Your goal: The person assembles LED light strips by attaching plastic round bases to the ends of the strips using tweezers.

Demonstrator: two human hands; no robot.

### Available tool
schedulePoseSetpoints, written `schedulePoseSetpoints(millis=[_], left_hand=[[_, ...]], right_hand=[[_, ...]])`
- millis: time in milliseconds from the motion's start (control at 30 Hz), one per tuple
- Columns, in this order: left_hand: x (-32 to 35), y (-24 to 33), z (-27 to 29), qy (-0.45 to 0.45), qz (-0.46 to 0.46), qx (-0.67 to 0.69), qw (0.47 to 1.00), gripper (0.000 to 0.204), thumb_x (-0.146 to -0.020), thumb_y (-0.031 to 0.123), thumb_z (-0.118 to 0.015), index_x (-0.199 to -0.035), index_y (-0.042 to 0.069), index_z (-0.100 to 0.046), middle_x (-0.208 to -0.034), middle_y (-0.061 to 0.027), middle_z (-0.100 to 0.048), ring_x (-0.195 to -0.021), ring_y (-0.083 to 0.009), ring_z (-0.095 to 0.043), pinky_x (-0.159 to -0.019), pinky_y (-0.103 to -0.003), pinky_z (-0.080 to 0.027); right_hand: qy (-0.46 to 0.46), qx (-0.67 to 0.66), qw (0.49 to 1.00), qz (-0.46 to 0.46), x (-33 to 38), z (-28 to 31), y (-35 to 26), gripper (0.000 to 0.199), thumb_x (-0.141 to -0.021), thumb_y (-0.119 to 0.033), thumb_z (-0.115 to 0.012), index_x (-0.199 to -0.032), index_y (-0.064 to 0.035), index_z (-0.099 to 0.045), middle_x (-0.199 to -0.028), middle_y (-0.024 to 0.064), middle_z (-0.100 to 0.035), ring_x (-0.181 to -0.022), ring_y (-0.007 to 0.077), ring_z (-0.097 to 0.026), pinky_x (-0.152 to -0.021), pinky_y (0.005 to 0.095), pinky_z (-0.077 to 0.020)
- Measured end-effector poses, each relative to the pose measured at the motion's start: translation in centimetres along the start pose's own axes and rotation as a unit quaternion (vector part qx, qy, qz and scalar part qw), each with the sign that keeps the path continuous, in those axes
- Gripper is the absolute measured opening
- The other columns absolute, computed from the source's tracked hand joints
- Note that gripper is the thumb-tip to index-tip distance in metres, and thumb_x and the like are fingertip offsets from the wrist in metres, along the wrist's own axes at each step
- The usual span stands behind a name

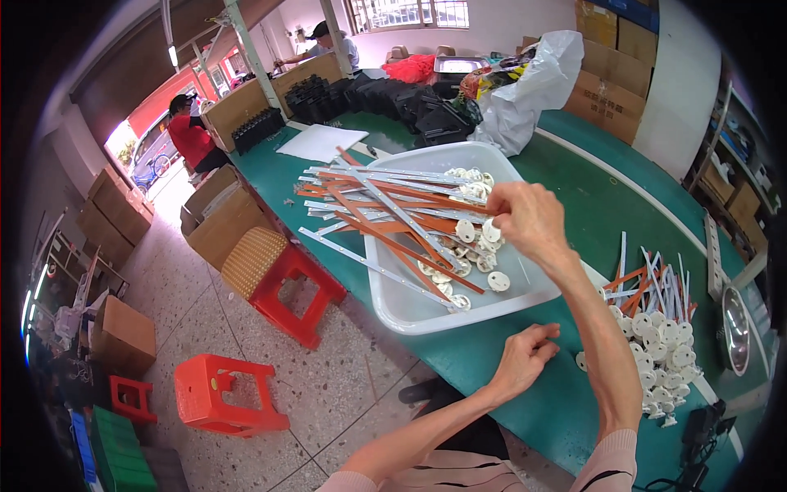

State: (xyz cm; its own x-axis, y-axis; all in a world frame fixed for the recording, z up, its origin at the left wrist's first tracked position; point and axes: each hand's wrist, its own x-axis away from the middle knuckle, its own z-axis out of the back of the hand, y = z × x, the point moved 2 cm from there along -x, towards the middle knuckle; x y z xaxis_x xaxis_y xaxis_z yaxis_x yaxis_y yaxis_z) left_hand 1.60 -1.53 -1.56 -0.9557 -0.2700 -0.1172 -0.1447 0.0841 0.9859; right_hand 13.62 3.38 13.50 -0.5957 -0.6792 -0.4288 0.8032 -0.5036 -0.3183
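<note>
A white plastic tub (410,321) stands on the green table, piled with silver strips (373,266), orange-brown strips (410,246) and white round plastic discs (498,281). My right hand (529,217) reaches over the tub's right side, fingers pinched down among the discs; whatever sits between the fingertips is hidden. Lower down, my left hand (525,361) is over the table near its front edge, with loosely bent fingers apart and nothing visible in them. To the right lies a heap of strips with white discs (656,353) at their ends.
A metal bowl (735,330) and a black adapter with cable (703,435) lie at the right. Black parts (393,98), a white sheet (322,141) and a white plastic bag (533,90) are farther back. Red stools (221,394) stand left. A person in red (190,139) and another person (328,49) are beyond.
</note>
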Motion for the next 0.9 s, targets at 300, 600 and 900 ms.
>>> schedulePoseSetpoints(millis=[300, 600, 900], left_hand=[[0.2, -0.4, 0.3, 0.007, 0.005, 0.132, 0.991, 0.048, -0.088, 0.004, -0.056, -0.133, -0.001, -0.04, -0.119, -0.0127, -0.055, -0.097, -0.0177, -0.059, -0.084, -0.03, -0.05], [-0.4, 1.9, 0.4, -0.035, -0.071, 0.217, 0.973, 0.06, -0.085, 0.002, -0.057, -0.139, 0.002, -0.031, -0.135, -0.0108, -0.043, -0.12, -0.0219, -0.046, -0.097, -0.039, -0.042], [-0.4, 1.1, 0.9, 0.01, -0.018, 0.251, 0.968, 0.053, -0.079, -0.004, -0.065, -0.128, -0.006, -0.044, -0.122, -0.0148, -0.052, -0.11, -0.0213, -0.054, -0.089, -0.034, -0.049]], right_hand=[[0.017, -0.375, 0.919, -0.123, 7.5, 6.6, 4.9, 0.015, -0.072, -0.004, -0.068, -0.081, -0.002, -0.057, -0.066, 0.0032, -0.061, -0.064, 0.0099, -0.059, -0.056, 0.0243, -0.0453], [0.015, -0.546, 0.819, -0.179, 15.1, 4.1, 6.2, 0.015, -0.081, 0.0, -0.063, -0.094, 0.0025, -0.059, -0.08, 0.0075, -0.064, -0.073, 0.0119, -0.062, -0.065, 0.0243, -0.0516], [-0.002, -0.533, 0.823, -0.197, 15.4, 3.7, 6.7, 0.013, -0.078, -0.001, -0.065, -0.09, 0.0033, -0.061, -0.078, 0.0061, -0.063, -0.074, 0.0117, -0.06, -0.066, 0.0257, -0.0508]])
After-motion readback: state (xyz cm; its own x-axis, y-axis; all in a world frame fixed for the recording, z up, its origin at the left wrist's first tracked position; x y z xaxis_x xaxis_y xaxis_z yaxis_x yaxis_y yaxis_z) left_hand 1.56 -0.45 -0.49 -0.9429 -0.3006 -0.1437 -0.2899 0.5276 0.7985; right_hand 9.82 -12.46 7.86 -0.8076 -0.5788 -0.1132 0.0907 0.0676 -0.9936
